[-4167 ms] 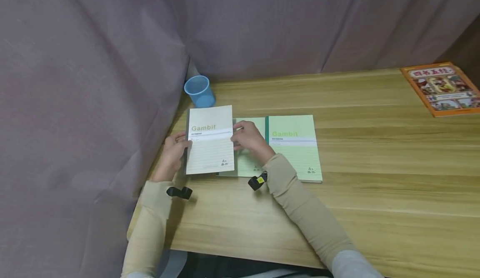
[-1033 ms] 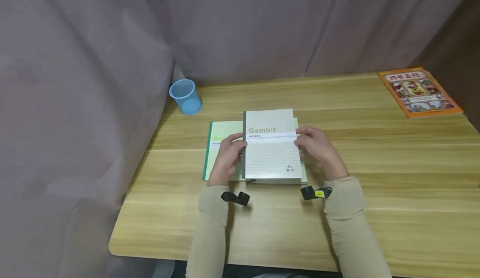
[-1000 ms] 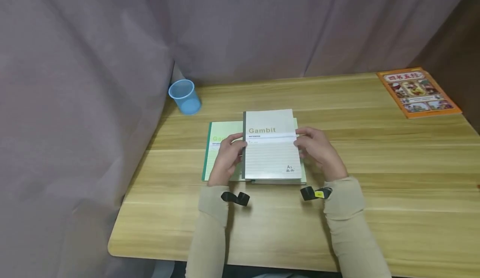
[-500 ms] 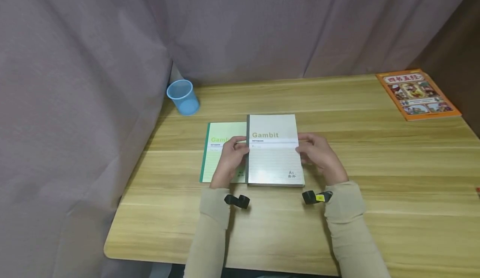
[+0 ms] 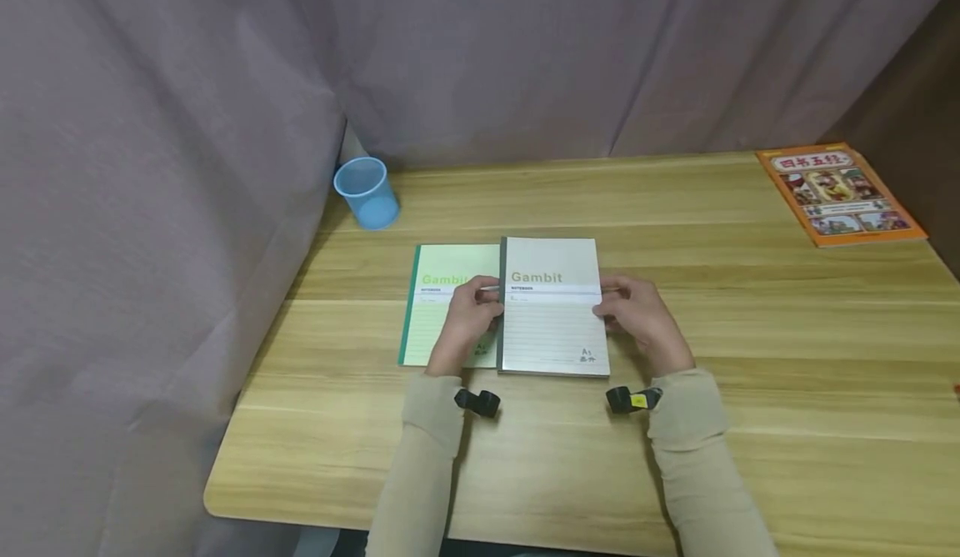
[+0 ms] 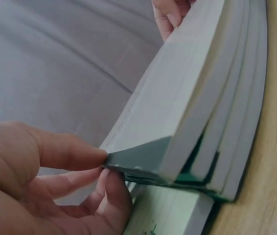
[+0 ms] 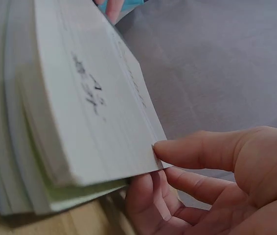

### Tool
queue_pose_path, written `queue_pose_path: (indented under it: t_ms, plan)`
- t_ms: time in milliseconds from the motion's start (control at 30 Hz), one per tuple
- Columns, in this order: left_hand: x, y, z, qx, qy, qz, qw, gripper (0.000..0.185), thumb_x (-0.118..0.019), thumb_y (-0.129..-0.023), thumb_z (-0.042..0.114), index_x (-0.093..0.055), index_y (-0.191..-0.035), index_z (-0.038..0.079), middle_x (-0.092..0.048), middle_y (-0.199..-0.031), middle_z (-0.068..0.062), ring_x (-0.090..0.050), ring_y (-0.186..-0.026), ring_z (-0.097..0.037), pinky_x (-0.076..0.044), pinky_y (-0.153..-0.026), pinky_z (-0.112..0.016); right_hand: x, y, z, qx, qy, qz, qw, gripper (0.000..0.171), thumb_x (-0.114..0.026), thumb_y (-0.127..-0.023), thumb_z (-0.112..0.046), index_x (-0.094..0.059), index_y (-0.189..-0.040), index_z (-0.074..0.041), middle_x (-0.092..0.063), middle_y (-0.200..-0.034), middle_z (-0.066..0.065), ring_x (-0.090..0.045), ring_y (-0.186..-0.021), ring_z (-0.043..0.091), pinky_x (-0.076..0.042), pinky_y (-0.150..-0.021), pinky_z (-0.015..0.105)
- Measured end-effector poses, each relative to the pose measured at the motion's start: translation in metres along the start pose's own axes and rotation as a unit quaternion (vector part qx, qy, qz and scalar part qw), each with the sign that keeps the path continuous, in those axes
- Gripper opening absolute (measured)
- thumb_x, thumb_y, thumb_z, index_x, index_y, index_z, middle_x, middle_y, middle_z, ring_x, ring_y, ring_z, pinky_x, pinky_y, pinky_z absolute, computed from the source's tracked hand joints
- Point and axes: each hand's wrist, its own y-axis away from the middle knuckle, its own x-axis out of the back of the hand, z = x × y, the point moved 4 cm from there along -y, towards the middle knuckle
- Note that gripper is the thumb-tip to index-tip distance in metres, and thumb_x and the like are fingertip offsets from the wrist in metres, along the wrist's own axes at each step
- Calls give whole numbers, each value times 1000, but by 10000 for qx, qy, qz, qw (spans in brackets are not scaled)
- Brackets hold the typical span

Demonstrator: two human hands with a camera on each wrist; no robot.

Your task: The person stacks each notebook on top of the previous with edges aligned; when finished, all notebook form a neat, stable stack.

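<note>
A white-covered Gambit notebook with a dark grey spine lies over a pile of notebooks, nearly lined up with it. My left hand pinches its spine edge, thumb on top and fingers underneath. At the opposite edge my right hand pinches the cover side the same way. Several page blocks of the pile show below it in the left wrist view, with green spine ends. Another Gambit notebook, light green with a green spine, lies directly to the left, partly hidden by my left hand.
A blue plastic cup stands at the back left by the grey curtain. An orange-bordered book with a picture cover lies at the far right. The wooden table's rounded front left corner is in view.
The white notebook has gone from over the left green notebook to the right-hand pile, both hands now holding it. In the last second it has come down and slightly right, covering that pile.
</note>
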Motion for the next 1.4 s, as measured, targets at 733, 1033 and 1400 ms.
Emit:
queue_pose_path:
  t_ms: [733, 1033, 1400]
  plan:
    - [-4, 1, 4, -334, -1033, 366, 9934, 39, -64, -89, -6, -63, -128, -4, -63, -97, -10, -60, -82, -19, -56, -67, -27, 0, -5, 5, -77, 313, 297, 9990, 52, -62, -91, 3, -48, -140, 10, -57, -107, 17, -56, -90, 24, -54, -73, 28]
    - [-2, 1, 5, -496, -1203, 389, 9907, 37, -65, -89, -4, -64, -126, -4, -64, -96, -10, -60, -81, -19, -54, -66, -27, -1, -5, 5, 18, 305, 444, 9985, 51, -61, -91, 3, -48, -140, 11, -57, -110, 19, -55, -91, 23, -53, -72, 26]
    - [14, 4, 8, -520, -1004, 400, 9928, 35, -59, -97, 4, -61, -131, -4, -66, -104, -15, -66, -80, -23, -53, -65, -28, -3, 3, -13, 422, 345, 809, 9952, 49, -61, -90, 4, -51, -137, 12, -58, -107, 17, -55, -86, 19, -55, -70, 24]
